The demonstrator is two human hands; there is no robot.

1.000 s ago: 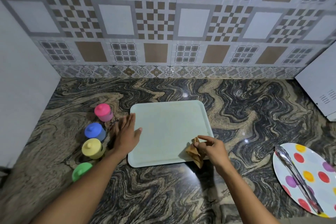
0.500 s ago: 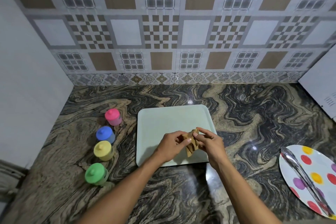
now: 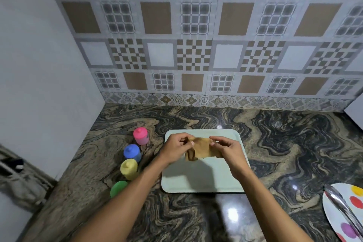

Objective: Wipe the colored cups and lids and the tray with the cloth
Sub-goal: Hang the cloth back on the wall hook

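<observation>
Cloth (image 3: 202, 149) stretched between both hands over tray (image 3: 204, 184).

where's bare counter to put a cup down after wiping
The counter between the tray and the dotted plate is bare, as is the strip between tray and backsplash. Crowded left of the tray: pink cup, blue cup, yellow cup, green cup in a row.

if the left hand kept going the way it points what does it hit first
The left hand points right, into the cloth it is pinching; beyond that, likely the right hand, though depth is unclear.
</observation>
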